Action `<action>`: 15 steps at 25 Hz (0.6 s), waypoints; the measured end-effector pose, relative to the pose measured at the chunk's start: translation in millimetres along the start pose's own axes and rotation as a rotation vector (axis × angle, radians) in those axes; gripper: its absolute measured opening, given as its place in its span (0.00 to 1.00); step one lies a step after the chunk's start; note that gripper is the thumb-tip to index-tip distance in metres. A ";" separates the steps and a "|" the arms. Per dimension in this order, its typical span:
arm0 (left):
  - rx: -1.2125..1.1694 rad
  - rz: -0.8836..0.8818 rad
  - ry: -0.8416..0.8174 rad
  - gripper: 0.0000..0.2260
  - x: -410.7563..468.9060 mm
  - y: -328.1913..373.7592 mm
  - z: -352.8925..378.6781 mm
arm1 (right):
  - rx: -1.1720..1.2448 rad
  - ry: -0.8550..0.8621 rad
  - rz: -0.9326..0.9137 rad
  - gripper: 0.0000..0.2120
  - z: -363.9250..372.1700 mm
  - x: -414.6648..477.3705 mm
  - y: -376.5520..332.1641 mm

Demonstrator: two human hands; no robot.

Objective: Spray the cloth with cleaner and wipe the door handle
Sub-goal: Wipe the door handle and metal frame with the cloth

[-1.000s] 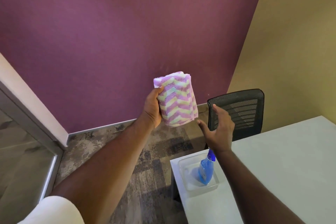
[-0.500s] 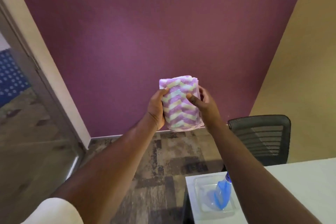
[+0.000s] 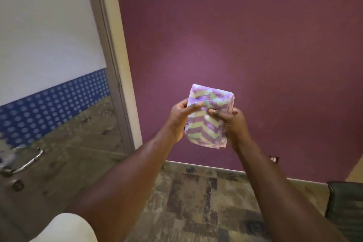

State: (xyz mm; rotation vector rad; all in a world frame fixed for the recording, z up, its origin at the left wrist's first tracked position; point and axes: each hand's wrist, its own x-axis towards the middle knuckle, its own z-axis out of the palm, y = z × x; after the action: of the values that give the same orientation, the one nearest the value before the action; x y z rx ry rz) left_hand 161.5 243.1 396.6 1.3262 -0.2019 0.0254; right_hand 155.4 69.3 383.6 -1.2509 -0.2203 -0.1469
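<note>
Cloth (image 3: pixel 209 122) in purple, pale-green and white zigzags, folded into a thick pad, was held upright between both hands in front of the plum wall (image 3: pixel 245 35). The left hand (image 3: pixel 178 122) gripped the cloth's left edge, its thumb laid across the front face and its fingers curled out of sight behind. The right hand (image 3: pixel 234 126) gripped the cloth's right edge the same way, with its thumb pressed on the front close to the left thumb and its fingers wrapped round the back. The door handle (image 3: pixel 26 162), a curved chrome bar, was well to the left of the cloth and lower, mounted on a glass door (image 3: pixel 64 139) and apart from both hands; a round lock (image 3: pixel 17 184) sat lower still. Left of the cloth the glass carried a blue band of white dots (image 3: pixel 49 108), and higher up a frosted white panel (image 3: pixel 45 35). A grey door frame (image 3: pixel 115 76) stood between the cloth and the door. Below the cloth lay mottled brown-grey carpet (image 3: pixel 196 202). A white sleeve (image 3: pixel 66 230) showed far down to the cloth's left, and the edge of a black mesh chair (image 3: pixel 347 208) far down to its right
</note>
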 end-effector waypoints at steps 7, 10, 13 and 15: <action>0.053 0.116 0.098 0.16 28.7 44.1 -128.4 | 0.116 -0.204 0.031 0.22 120.4 64.9 36.0; 0.055 0.143 0.145 0.17 28.7 57.0 -177.7 | 0.135 -0.256 0.064 0.23 170.6 79.6 53.2; 0.070 0.185 0.231 0.19 22.8 68.4 -228.5 | 0.154 -0.324 0.067 0.17 223.1 88.2 70.7; 0.111 0.211 0.308 0.16 17.2 74.2 -260.7 | 0.164 -0.383 0.075 0.15 254.7 94.0 82.9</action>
State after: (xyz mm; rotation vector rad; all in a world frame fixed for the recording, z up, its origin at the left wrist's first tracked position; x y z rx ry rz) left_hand 202.9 511.1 411.3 1.3876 -0.0776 0.4219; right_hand 244.0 338.0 405.9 -1.1143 -0.5051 0.1757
